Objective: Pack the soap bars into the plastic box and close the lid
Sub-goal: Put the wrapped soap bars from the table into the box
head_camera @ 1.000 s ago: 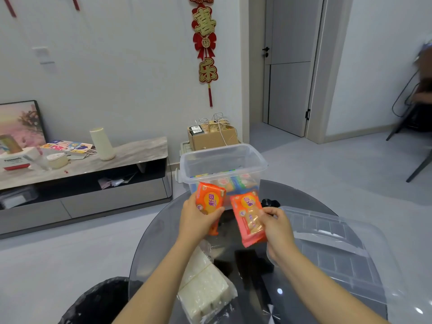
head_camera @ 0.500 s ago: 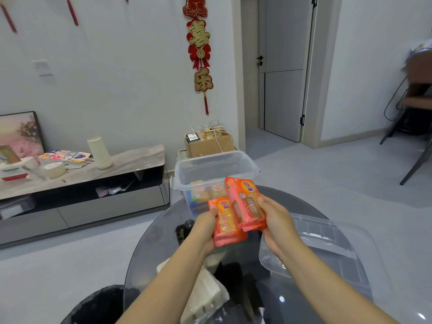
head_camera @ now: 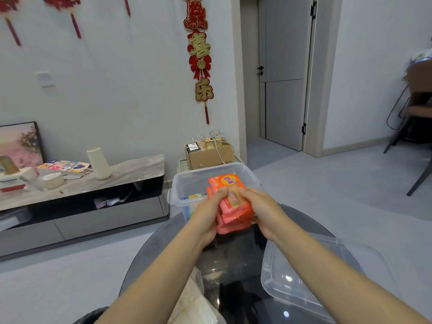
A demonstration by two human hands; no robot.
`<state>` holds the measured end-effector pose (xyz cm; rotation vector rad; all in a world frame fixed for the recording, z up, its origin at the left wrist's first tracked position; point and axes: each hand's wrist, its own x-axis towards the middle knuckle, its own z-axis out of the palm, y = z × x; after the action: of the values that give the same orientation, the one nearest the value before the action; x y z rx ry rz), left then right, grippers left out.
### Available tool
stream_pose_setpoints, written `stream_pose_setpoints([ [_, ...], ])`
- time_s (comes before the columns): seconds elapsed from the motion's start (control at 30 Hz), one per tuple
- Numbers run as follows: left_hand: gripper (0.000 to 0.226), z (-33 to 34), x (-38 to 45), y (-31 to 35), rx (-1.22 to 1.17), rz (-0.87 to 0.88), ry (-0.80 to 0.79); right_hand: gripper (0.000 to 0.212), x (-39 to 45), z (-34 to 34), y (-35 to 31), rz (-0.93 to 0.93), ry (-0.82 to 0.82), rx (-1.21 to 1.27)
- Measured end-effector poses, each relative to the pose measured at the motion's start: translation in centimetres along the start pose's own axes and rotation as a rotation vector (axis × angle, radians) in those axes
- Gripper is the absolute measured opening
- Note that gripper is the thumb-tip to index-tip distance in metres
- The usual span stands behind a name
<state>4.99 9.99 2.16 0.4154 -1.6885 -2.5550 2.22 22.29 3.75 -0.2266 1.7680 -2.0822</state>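
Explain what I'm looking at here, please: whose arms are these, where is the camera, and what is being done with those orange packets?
No machine here: a person wears a camera on the head, looking forward and down, so both forearms reach in from the bottom of the picture. The left hand and right hand together clasp a stack of wrapped orange soap bars just in front of the open clear plastic box, which already holds some colourful packets. The box stands at the far edge of a dark round glass table. Its clear lid lies on the table to the right, not yet on the box. A pale wrapped bundle lies near the bottom edge.
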Motion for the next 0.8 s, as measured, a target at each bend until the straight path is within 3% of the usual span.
stream_pose_setpoints([
  [0.1,0.042,0.5,2.1,2.6,0.049,0.024,0.031,0.02,2.4,0.2,-2.6,-0.058,-0.013,-0.158],
  [0.3,0.048,1.1,7.9,7.0,0.149,0.075,0.096,0.015,9.7,0.9,-5.2,-0.119,-0.028,-0.215],
  [0.43,0.038,0.5,11.2,7.2,0.172,-0.004,0.144,0.026,15.1,0.7,-4.4,-0.044,0.023,-0.296],
  [0.53,0.045,-0.3,12.7,5.7,0.178,-0.078,0.151,0.028,17.9,0.7,-2.9,0.019,0.04,-0.419],
  [0.63,0.054,-1.9,14.7,4.6,0.202,-0.154,0.177,0.005,20.0,1.0,-1.0,0.139,0.018,-0.535],
  [0.7,0.06,-2.7,15.3,4.3,0.247,-0.199,0.178,0.025,20.5,1.2,-0.3,0.212,-0.017,-0.668],
  [0.8,0.058,-3.0,16.1,4.2,0.294,-0.251,0.183,0.022,20.6,1.7,-0.2,0.236,-0.086,-0.967],
])
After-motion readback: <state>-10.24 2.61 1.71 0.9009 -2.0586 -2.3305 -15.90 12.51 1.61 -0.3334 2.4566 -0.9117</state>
